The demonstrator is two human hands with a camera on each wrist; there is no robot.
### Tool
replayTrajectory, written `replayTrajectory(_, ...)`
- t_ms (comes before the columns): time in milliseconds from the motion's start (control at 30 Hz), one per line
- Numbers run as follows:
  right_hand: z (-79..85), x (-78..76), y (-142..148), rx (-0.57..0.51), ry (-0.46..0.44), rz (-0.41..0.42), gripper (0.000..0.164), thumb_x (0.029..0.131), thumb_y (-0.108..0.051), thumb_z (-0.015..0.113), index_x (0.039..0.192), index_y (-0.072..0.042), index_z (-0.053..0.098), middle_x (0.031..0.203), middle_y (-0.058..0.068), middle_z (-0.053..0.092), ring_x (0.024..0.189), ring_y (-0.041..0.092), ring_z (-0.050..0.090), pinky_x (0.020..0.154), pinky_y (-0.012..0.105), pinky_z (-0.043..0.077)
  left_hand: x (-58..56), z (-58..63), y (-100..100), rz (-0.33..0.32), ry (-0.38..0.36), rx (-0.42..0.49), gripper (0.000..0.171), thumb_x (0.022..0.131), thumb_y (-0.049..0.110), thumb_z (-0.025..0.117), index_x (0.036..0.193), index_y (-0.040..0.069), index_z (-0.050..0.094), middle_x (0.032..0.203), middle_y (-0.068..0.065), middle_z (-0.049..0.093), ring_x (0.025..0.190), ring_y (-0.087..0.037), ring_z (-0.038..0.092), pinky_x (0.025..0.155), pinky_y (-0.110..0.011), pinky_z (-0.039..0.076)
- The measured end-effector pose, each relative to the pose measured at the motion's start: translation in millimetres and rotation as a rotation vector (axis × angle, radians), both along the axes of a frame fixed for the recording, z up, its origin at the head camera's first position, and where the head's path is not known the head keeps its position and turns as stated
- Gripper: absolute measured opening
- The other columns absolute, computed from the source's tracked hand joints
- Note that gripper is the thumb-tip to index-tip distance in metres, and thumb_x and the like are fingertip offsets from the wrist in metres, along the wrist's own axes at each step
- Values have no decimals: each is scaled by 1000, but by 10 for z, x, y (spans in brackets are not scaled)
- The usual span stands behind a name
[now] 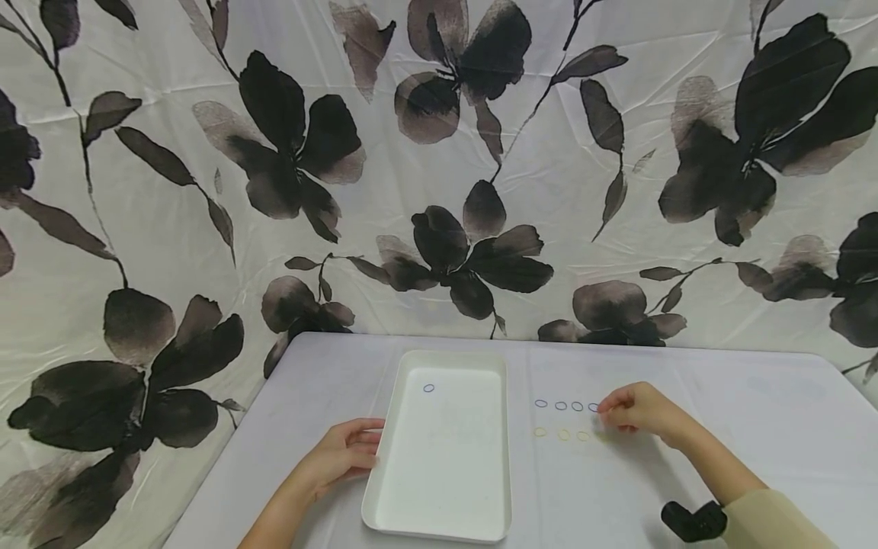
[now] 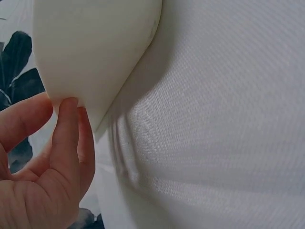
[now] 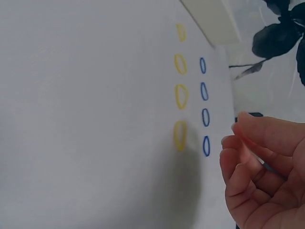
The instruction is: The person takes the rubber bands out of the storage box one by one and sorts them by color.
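Note:
My left hand [image 1: 343, 457] touches the left edge of a white rectangular tray [image 1: 439, 526] with its fingertips. In the left wrist view, the thumb and fingers [image 2: 65, 143] meet the tray's outer wall [image 2: 95, 52]. One small blue ring [image 1: 428, 388] lies inside the tray near its far end. To the right, my right hand [image 1: 641, 412] has its fingertips at the outermost of a row of small blue rings [image 1: 560, 406]. Nearer me runs a row of yellow rings [image 1: 564, 435]. The right wrist view shows the fingers [image 3: 236, 181] loosely bent beside the blue rings, holding nothing visible.
A white cloth covers the table [image 1: 583, 496]. A floral curtain [image 1: 370, 229] hangs behind its far edge. A black object [image 1: 693, 522] sits at the right sleeve [image 1: 775, 522].

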State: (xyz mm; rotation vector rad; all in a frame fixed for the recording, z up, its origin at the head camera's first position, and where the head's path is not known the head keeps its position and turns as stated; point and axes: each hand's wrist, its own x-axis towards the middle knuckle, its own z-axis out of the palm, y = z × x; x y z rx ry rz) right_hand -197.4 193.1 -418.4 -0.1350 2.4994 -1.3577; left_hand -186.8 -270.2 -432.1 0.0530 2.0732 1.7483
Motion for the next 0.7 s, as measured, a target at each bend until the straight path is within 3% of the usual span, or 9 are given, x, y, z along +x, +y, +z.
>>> replayTrajectory(700, 385, -184, -254, -1, 38, 66, 24, 83, -7, 66, 99, 10, 65, 77, 10, 66, 67, 18, 57, 62, 31, 49, 10, 16, 0, -4, 5, -17, 64, 73, -9, 63, 132, -12, 39, 113, -22, 55, 92, -21, 60, 76, -34, 53)
